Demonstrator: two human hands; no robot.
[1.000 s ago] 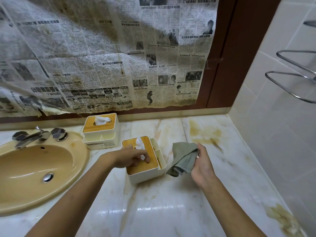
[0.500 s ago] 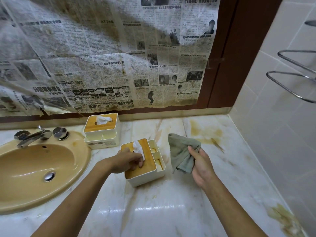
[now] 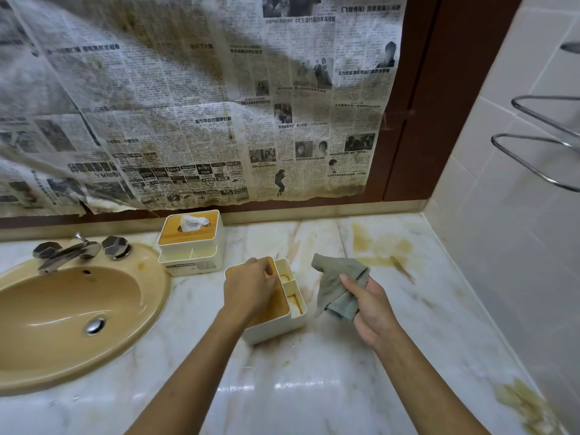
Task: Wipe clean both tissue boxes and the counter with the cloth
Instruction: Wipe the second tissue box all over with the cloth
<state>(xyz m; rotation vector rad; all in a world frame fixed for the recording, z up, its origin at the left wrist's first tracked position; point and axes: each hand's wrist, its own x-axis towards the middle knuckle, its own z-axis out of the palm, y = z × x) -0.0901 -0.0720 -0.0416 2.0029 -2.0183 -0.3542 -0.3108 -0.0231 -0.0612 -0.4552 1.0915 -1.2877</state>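
Grey-green cloth (image 3: pixel 340 287): soft and limp, bunched in the right hand (image 3: pixel 373 309), whose fingers and thumb are closed round its middle. Loose corners stick up and hang down. It is held in the air just right of the near tissue box (image 3: pixel 273 332), touching neither box nor counter (image 3: pixel 314 387). Judged light and pliable, and best folded into a pad for wiping.

Near tissue box: white plastic body, wood-coloured lid, open compartments along its right side. It stands askew on the counter between sink (image 3: pixel 62 309) and cloth. The left hand (image 3: pixel 249 290) lies over the lid, fingers bent down and gripping it; what is under the palm cannot be seen. Judged light and rigid, and likely to slide on polished marble. Hold it by the walls, since the lid may lift off.

Far tissue box (image 3: pixel 191 246): against the back ledge, just beside the sink rim, with a tissue (image 3: pixel 193 221) standing out of the slot. The tissue is fragile; a wipe should go round it.

Counter: glossy marble with a brown stain (image 3: pixel 379 246) at back right, a second patch (image 3: pixel 527 406) at front right and smears around the near box.

Obstructions: both boxes occupy counter to be wiped. The tap (image 3: pixel 67 252) stands left of the far box, and the torn lower edge of the newspaper (image 3: pixel 188 105) hangs above it. The towel rail (image 3: pixel 539 146) is well apart.
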